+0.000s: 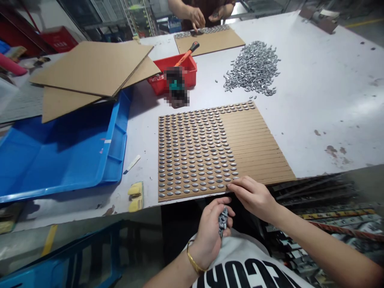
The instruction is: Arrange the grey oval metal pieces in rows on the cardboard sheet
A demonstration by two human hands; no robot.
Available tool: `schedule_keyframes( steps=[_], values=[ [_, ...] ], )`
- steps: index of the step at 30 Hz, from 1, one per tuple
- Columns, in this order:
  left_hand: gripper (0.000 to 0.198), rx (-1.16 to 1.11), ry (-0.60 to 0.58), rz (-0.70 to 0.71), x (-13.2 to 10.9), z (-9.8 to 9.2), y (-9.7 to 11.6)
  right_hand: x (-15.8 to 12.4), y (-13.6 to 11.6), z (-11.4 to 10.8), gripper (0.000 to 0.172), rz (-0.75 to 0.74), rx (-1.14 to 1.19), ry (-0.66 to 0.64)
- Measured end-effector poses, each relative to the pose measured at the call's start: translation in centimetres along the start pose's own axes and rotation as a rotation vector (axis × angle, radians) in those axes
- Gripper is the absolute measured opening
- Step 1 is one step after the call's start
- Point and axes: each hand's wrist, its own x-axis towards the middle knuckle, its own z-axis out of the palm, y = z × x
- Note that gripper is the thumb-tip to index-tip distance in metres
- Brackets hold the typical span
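Observation:
My left hand (214, 224), with a gold bracelet at the wrist, is closed around a handful of small grey metal pieces (223, 221), pointed at both ends. It is just off the near edge of a cardboard sheet (255, 140). At that edge, the fingertips of my right hand (250, 194) pinch one such piece against the board, mostly hidden by the fingers. Rows of the same pieces (192, 150) cover the board's left part and run along its far edge. Ruled lines cross its bare right part. Beyond the board lies a heap of loose pieces (255, 68).
A red bin (190, 74) with an orange-handled tool (187, 54) stands behind the board. Left are a blue tray (114, 148), cardboard sheets (96, 68) and a yellow sponge-like block (136, 196). Across the table, a person's hands (198, 18) work at another board (213, 42).

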Motion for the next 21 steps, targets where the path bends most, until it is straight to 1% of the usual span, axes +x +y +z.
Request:
schedule_keyframes(
  steps=[5, 9, 11, 13, 17, 19, 21],
  values=[
    [0.028, 0.009, -0.005, 0.010, 0.0, 0.2, 0.1, 0.4, 0.2, 0.0, 0.029, -0.058, -0.108, -0.071],
    [0.038, -0.024, -0.016, 0.022, -0.3, 0.2, 0.2, 0.6, -0.1, -0.6, 0.029, -0.041, -0.101, -0.102],
    [0.042, -0.038, -0.016, 0.025, -0.4, 0.2, 0.3, 0.7, -0.7, -0.9, 0.029, -0.009, -0.046, -0.074],
    [0.040, -0.044, -0.020, 0.033, -0.4, 0.2, 0.2, 0.7, -1.7, -1.3, 0.029, 0.035, 0.055, -0.069],
    [0.028, -0.039, -0.034, 0.058, -0.3, 0.1, 0.0, 0.9, -3.8, -2.1, 0.028, 0.119, 0.244, -0.180],
    [0.027, -0.047, -0.023, 0.058, -0.3, 0.1, -0.3, 0.8, -4.4, -2.3, 0.027, 0.164, 0.279, -0.211],
    [0.029, -0.061, 0.003, 0.070, -0.4, 0.1, -0.7, 0.3, -4.6, -2.2, 0.028, 0.177, 0.291, -0.220]
  ],
)
